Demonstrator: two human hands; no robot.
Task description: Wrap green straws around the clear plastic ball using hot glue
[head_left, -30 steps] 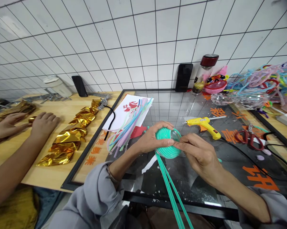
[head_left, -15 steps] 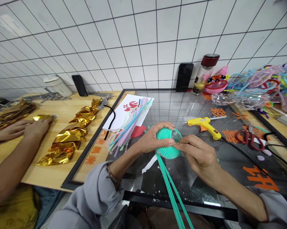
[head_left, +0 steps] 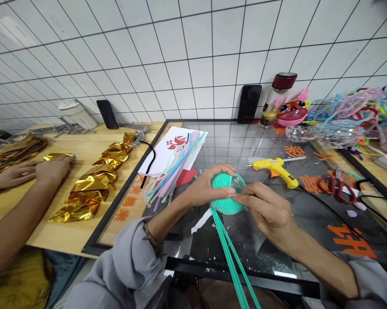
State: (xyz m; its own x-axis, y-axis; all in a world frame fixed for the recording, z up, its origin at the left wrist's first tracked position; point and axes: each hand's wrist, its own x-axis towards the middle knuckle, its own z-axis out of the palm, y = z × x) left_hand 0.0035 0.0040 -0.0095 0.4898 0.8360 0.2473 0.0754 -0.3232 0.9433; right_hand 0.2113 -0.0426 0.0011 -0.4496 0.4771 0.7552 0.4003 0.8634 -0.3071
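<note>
A round clear plastic ball [head_left: 227, 207] wrapped in rows of green pipe cleaner is held above the dark glass panel. My left hand [head_left: 209, 184] grips it, fingers over the top and thumb across the front. The thumb and fingers of my right hand [head_left: 269, 208] are pinched together at the ball's right side, on the green winding as far as I can see; the fingertips hide the exact spot. A bare clear patch [head_left: 237, 183] shows between the two hands. Several loose green pipe cleaner strands [head_left: 227, 246] hang from the ball's underside toward my lap.
A yellow glue gun [head_left: 275, 166] with a black cord and red-handled scissors [head_left: 337, 187] lie at right. Pastel pipe cleaners [head_left: 170, 167] rest on white paper at left. Behind stand a phone [head_left: 249, 103] and a glass bottle [head_left: 273, 105]. A co-worker's hands [head_left: 53, 169] press gold foil at far left.
My hands and the wrapped ball stay almost in place. The co-worker's hands have shifted slightly over the gold foil.
</note>
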